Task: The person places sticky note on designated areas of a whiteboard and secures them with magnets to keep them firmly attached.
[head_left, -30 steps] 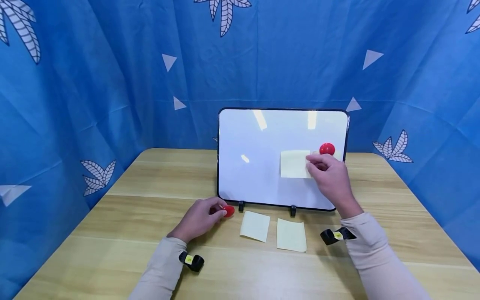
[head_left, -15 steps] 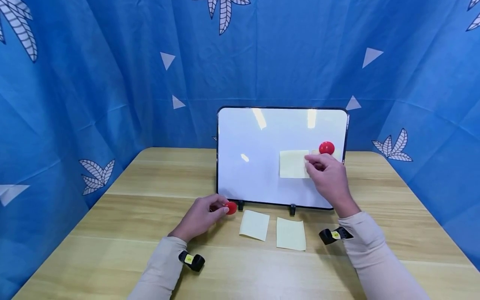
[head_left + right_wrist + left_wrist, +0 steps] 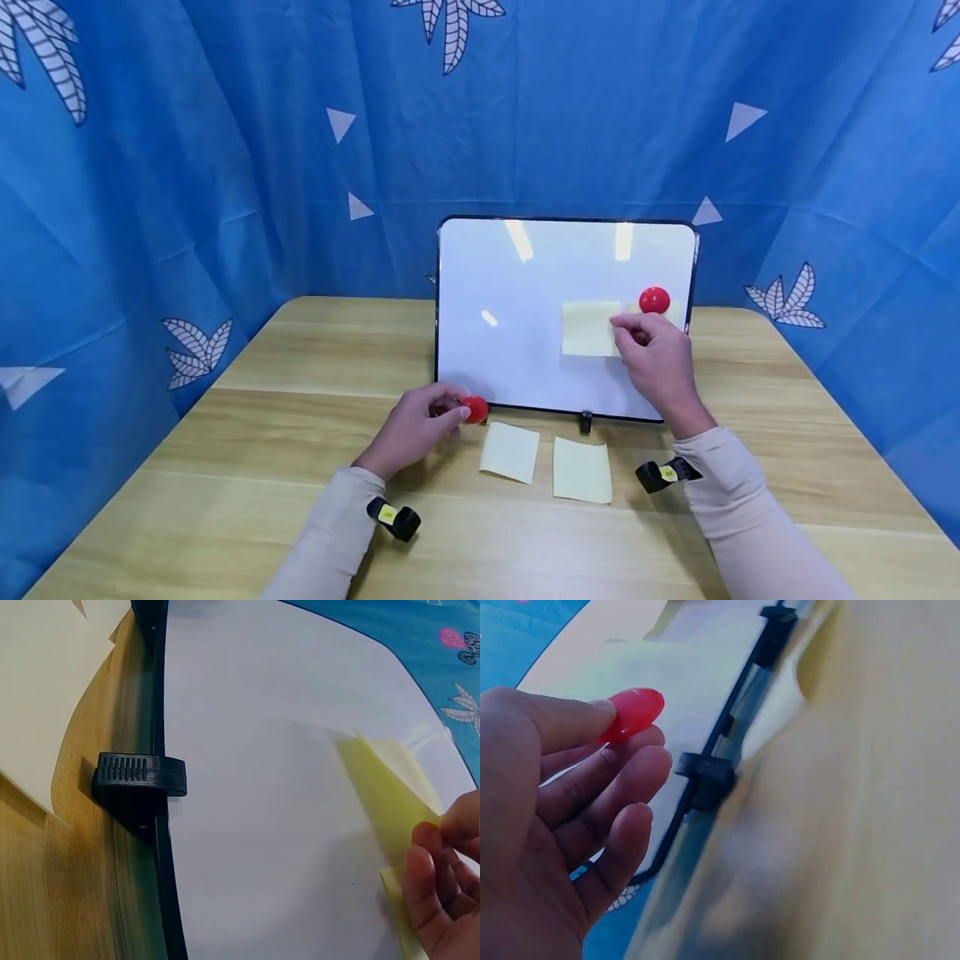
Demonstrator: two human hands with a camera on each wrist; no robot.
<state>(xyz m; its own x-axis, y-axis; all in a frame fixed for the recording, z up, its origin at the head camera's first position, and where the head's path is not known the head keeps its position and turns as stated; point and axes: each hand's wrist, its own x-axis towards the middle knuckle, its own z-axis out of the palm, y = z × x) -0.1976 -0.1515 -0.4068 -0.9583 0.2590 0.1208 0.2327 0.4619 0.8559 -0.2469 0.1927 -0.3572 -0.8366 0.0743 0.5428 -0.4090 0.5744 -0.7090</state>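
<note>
My left hand [image 3: 414,423] pinches a round red magnet [image 3: 474,409] between thumb and fingers. It is at the lower left corner of the whiteboard [image 3: 517,283], overlapping the board's left foot in the head view. Seen from the left wrist, the glossy magnet [image 3: 639,711] is tilted, with the other fingers loosely bent below it. My right hand [image 3: 660,362] pinches the right edge of a pale yellow sticky note [image 3: 588,328] at the board's face. The right wrist view shows this note [image 3: 379,795] bowed away from the surface. A second red magnet [image 3: 655,300] sits on the board just above my right hand.
Two more pale notes lie on the wooden table before the board: a left one [image 3: 510,452] and a right one [image 3: 582,469]. Another note [image 3: 397,900], partly hidden by my right hand, is on the board. Black feet [image 3: 586,422] support it. A blue curtain [image 3: 517,108] hangs behind.
My left hand has moved right and slightly up with the red magnet, from beside the board to its lower left corner. The right hand and its note stay almost still.
</note>
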